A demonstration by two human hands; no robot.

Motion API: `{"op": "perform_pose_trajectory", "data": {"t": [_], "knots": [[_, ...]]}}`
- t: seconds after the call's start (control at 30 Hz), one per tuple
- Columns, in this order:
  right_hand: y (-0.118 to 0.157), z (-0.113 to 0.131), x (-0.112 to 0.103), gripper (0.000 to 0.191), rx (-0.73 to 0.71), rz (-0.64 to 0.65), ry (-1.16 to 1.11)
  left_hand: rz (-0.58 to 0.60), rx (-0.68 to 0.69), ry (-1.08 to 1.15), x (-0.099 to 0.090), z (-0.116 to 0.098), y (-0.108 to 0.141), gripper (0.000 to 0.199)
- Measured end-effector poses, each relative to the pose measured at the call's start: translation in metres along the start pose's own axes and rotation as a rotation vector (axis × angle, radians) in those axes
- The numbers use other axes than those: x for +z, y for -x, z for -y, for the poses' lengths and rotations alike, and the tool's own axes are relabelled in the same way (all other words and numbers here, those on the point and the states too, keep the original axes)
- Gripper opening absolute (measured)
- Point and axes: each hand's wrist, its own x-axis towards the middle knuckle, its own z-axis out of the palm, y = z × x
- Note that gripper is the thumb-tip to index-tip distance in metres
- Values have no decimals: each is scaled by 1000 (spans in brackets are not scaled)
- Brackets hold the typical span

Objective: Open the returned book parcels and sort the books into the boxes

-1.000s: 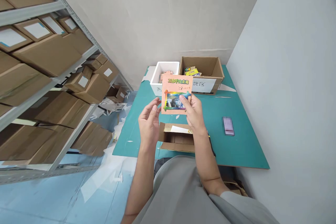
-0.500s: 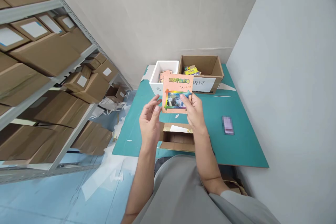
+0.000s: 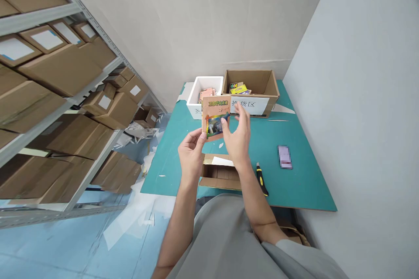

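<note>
A thin pink book [image 3: 218, 107] with a colourful picture and printed characters on its cover is held upright and turned a little above the table. My left hand [image 3: 191, 148] pinches it at the lower left edge. My right hand [image 3: 238, 135] is at its right side, thumb touching the cover and the other fingers spread away from the edge. Below the hands stands an open cardboard box [image 3: 220, 182] with a white label on its flap; my right forearm covers part of its right end.
On the green table [image 3: 304, 183] lie a black and yellow utility knife [image 3: 261, 178] and a blurred phone-like object [image 3: 285, 157]. Behind are a white bin [image 3: 193, 111] holding pink items and a labelled cardboard box [image 3: 271, 107] with yellow packets. Shelves of cartons [image 3: 62, 67] stand left.
The book has turned so its cover looks narrower. My left hand has moved onto its lower left edge, while my right fingers have spread off the right edge. The knife has come into view.
</note>
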Motion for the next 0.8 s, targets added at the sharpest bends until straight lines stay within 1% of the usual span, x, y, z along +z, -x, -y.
{"op": "perform_pose_trajectory", "data": {"t": [0.03, 0.07, 0.17, 0.2, 0.3, 0.33, 0.37, 0.43, 0.47, 0.5, 0.53, 0.6, 0.63, 0.7, 0.77, 0.8], "knots": [[2, 3, 1, 42, -23, -16, 49, -16, 36, -19, 1, 0, 1, 35], [4, 6, 3, 40, -28, 10, 69, -21, 76, -43, 3, -1, 3, 35], [10, 12, 8, 42, 16, 157, 4, 10, 219, -163, 9, -5, 11, 30], [11, 12, 9, 44, 34, 179, -30, 27, 269, -211, 11, -6, 14, 28], [13, 8, 9, 39, 66, 147, -113, 78, 356, -300, 13, -11, 19, 22], [13, 7, 8, 37, 73, 136, -145, 70, 363, -305, 12, -13, 18, 23], [12, 5, 7, 36, 80, 132, -180, 36, 367, -306, 11, -15, 17, 25], [9, 4, 3, 38, 89, 141, -257, -67, 354, -296, 5, -17, 11, 37], [8, 3, 2, 39, 94, 152, -292, -90, 320, -280, 1, -17, 7, 43], [7, 3, 1, 40, 99, 164, -319, -73, 261, -253, -3, -17, 3, 47], [6, 3, 0, 40, 105, 173, -336, -23, 180, -214, -7, -16, -1, 47], [4, 1, 0, 42, 117, 193, -336, 84, 19, -114, -14, -11, -7, 42], [4, 0, 1, 43, 121, 194, -314, 101, -31, -66, -16, -8, -8, 39], [5, -2, 3, 44, 112, 148, -206, 55, -47, -12, -17, -4, -9, 35], [7, -3, 6, 41, 64, 76, -60, -15, 7, -27, -14, -3, -6, 35], [9, -2, 8, 38, 35, 65, -3, -38, 40, -53, -12, -4, -3, 35]]}}
